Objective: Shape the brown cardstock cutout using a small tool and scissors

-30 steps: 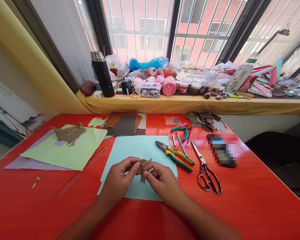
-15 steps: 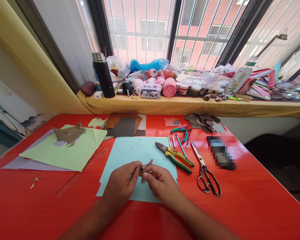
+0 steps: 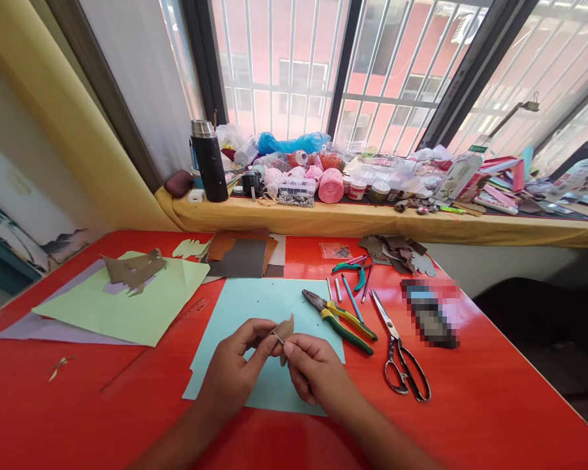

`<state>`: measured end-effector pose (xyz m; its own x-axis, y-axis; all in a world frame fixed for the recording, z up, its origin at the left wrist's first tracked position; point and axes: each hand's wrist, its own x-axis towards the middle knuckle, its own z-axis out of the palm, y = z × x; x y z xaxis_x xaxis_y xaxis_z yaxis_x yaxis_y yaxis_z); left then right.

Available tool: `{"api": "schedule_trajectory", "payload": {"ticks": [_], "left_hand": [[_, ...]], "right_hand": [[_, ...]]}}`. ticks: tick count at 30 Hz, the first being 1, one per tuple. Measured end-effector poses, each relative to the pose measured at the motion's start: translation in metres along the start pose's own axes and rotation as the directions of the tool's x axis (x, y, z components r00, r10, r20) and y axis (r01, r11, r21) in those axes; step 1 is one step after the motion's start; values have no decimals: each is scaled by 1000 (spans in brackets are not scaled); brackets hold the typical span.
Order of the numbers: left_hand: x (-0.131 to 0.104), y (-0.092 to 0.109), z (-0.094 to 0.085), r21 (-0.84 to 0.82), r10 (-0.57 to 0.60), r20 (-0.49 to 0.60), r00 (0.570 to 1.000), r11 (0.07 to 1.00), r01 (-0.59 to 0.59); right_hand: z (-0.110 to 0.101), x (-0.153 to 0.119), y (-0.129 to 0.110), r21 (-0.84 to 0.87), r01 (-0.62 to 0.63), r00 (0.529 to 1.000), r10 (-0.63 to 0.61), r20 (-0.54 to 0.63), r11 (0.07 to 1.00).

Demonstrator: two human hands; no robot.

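Note:
Both hands meet over the light blue sheet. My left hand is closed, pinching a small brown cut-out piece that looks like leather or card. My right hand is closed too; its thumb and forefinger hold the end of a thin dark pin-like piece lying against the cut-out. Fingers hide part of both pieces. Just beyond my right hand lie green-and-yellow pliers with their jaws pointing left. Black-handled scissors rest to the right of them.
Green-handled small pliers, a blue pen and thin rods lie behind. Brown scraps are at the back right, brown sheets at the back. At left, a pale green sheet carries a brown cut-out. A black thermos stands on the sill.
The brown cut-out has turned between my fingers, and the thin dark piece now shows more plainly. My fingers have shifted slightly. The whole view has tilted a little.

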<state>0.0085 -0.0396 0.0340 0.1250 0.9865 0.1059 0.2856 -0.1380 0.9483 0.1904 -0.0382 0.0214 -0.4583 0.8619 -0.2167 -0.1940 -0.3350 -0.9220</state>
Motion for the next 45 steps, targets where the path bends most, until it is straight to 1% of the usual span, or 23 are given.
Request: {"api": "schedule_trajectory", "payload": {"ticks": [2, 6, 11, 16, 19, 22, 26, 28, 30, 32, 38, 42, 45], "left_hand": [[1, 2, -1, -8, -8, -8, 1000, 1000, 8], [2, 3, -2, 26, 6, -41, 999, 1000, -5], [5, -1, -6, -19, -36, -83, 996, 999, 35], [9, -4, -9, -32, -50, -119, 992, 998, 46], [8, -5, -8, 1, -45, -121, 992, 999, 45], [5, -7, -6, 63, -15, -140, 990, 998, 24], [3, -9, -5, 162, 85, -153, 985, 985, -60], [2, -10, -4, 196, 131, -159, 979, 976, -99], [3, -11, -4, 210, 148, -160, 976, 971, -113], [3, -11, -5, 208, 144, -157, 977, 972, -110], [3, -8, -7, 198, 122, -160, 980, 976, -89], [3, -3, -6, 165, 69, -134, 989, 985, -47], [4, 0, -4, 80, 24, -116, 993, 997, -14]], "right_hand": [[1, 0, 1, -31, 7, 1000, -7, -15, 1000], [3, 0, 4, -87, 40, 999, -43, -24, 995], [4, -2, 3, -191, 78, 996, -85, -30, 978], [3, -3, 1, -297, 97, 984, -137, -116, 950], [4, -2, 2, -340, 97, 979, -151, -136, 936], [6, -3, 2, -313, 83, 981, -132, -140, 946], [6, -2, 2, -235, 52, 986, -87, -140, 971], [6, -2, 1, -194, 32, 990, -57, -127, 981], [5, -1, 0, -176, 14, 994, -33, -105, 984], [5, -1, -1, -198, 19, 995, -38, -92, 980], [1, -2, 6, -284, 88, 990, -116, -82, 955], [0, -2, 7, -296, 68, 988, -106, -114, 953], [1, -2, 4, -262, 52, 988, -88, -130, 964]]}}
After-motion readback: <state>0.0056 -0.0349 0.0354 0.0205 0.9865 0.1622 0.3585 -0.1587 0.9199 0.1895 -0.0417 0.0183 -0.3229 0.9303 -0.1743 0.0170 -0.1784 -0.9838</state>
